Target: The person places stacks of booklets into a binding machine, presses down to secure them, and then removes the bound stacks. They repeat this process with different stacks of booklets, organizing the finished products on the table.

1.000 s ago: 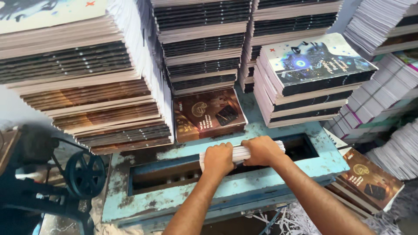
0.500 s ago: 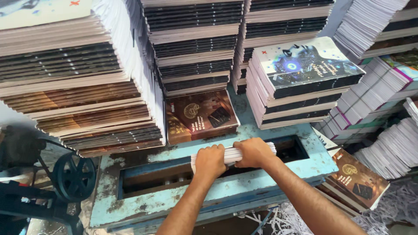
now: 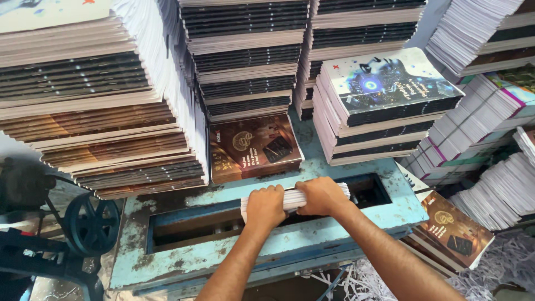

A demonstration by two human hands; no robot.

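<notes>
both hands, left hand (image 3: 265,206) and right hand (image 3: 322,195), were closed around one white paper bundle (image 3: 293,198), forearms reaching forward, holding it over the slot in the worn blue tabletop (image 3: 234,251). behind lay one brown-covered booklet (image 3: 253,147); farther back rose a stack topped by a blue-and-white cover (image 3: 390,83).

Tall stacks of bound books (image 3: 245,56) crowd the back, dark spines alternating with pale page edges. A brown-covered book (image 3: 253,147) lies flat beneath them, and a shorter pile topped by a blue-and-white cover (image 3: 390,83) stands to its right. A black handwheel (image 3: 92,226) sits at the left; paper shreds (image 3: 356,281) litter the floor below.
</notes>
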